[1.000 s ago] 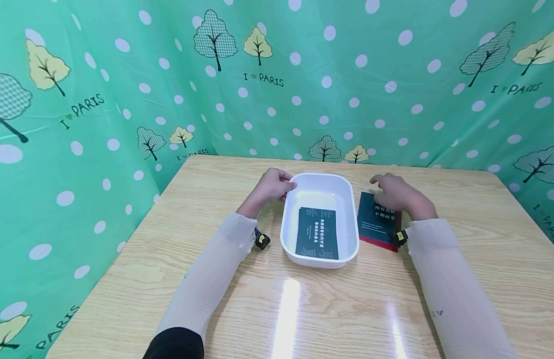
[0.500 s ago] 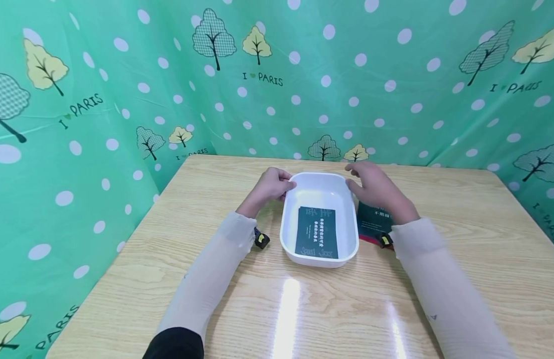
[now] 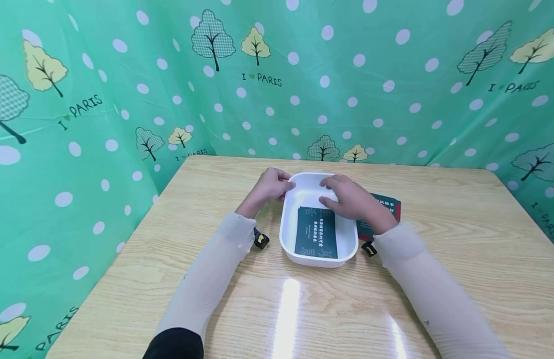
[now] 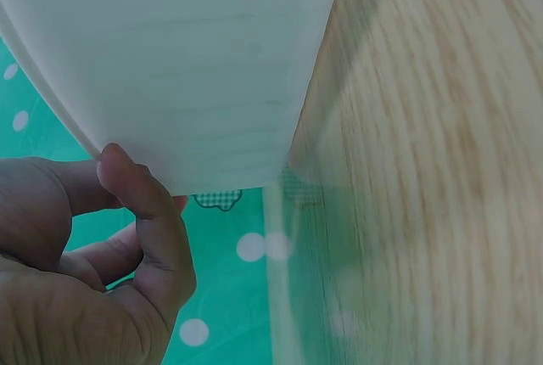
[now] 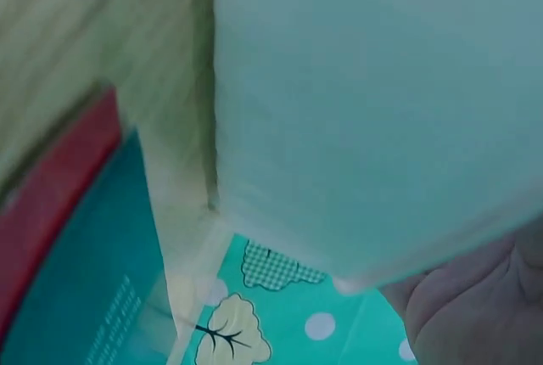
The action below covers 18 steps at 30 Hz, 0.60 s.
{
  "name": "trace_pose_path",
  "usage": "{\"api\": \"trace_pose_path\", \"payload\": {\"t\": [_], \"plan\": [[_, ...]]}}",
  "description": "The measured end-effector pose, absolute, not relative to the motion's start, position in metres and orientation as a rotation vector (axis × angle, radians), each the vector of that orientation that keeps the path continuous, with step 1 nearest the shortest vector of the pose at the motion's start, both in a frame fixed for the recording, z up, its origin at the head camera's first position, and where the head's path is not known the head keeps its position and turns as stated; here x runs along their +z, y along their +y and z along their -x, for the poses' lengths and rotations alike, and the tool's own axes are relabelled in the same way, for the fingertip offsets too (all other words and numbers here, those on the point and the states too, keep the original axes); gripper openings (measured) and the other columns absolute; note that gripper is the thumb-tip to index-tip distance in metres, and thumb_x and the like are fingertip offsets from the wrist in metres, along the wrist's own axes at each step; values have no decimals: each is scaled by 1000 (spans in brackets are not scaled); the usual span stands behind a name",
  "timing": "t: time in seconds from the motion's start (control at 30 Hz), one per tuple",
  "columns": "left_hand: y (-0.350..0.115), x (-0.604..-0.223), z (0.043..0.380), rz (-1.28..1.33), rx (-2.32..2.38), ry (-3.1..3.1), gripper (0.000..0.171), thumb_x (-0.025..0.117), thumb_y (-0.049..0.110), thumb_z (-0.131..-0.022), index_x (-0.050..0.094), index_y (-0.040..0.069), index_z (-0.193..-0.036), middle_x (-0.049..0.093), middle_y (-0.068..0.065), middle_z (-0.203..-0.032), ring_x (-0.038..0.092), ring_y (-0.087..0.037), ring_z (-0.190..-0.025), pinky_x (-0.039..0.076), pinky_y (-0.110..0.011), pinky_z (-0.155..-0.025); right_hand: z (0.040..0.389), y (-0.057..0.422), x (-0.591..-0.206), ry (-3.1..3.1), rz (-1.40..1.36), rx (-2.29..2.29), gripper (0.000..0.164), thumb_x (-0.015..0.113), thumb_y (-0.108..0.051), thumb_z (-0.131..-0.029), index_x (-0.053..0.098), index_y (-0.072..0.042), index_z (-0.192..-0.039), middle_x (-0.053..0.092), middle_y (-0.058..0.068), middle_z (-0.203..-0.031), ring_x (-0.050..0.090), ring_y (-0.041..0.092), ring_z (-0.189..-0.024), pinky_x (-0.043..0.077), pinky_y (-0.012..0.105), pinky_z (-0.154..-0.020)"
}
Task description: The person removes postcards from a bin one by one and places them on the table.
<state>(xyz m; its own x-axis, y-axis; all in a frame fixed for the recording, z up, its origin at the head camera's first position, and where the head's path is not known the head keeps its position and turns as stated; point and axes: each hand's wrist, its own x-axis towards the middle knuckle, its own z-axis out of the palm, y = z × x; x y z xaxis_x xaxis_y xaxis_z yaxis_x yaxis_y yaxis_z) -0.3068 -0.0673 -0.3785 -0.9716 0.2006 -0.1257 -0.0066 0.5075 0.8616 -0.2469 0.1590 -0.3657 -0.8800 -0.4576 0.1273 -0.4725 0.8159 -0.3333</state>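
A white plastic basin (image 3: pixel 309 195) stands on the table, and a dark green booklet (image 3: pixel 315 233) with pale lettering lies flat inside it. My left hand (image 3: pixel 272 185) pinches the basin's far left rim; the left wrist view shows the thumb bent at the edge of its wall (image 4: pixel 195 68). Over the basin's right side hovers my right hand (image 3: pixel 351 200), fingers loosely bent with nothing seen between them. Right of the basin, partly behind that hand and wrist, lie a dark green booklet (image 3: pixel 388 201) and a red one (image 5: pixel 72 191) beneath it.
The wooden table (image 3: pixel 205 199) reaches back to a green curtain (image 3: pixel 268 119) printed with trees and dots. That curtain also hangs along the left side. A small black wrist camera (image 3: pixel 261 240) sits beside the basin's left wall.
My right hand has moved left from above the booklets on the table, past the basin's right rim, to over its inside. My left hand and the basin stay in place.
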Motion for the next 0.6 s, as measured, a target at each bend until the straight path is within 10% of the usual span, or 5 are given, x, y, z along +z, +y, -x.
{"api": "trace_pose_path", "payload": {"t": [0.6], "plan": [[-69,-379,309,-179,1435,2535,23,66,17,-95,66,2,-112,68,-13,-93,65,-21,-66,58,-30,-57,243,149,-378,-3144,-900,276,85,69,-72,-72,60,-12,-132,63,5,-122,57,21,-106,49,44,-91]]}}
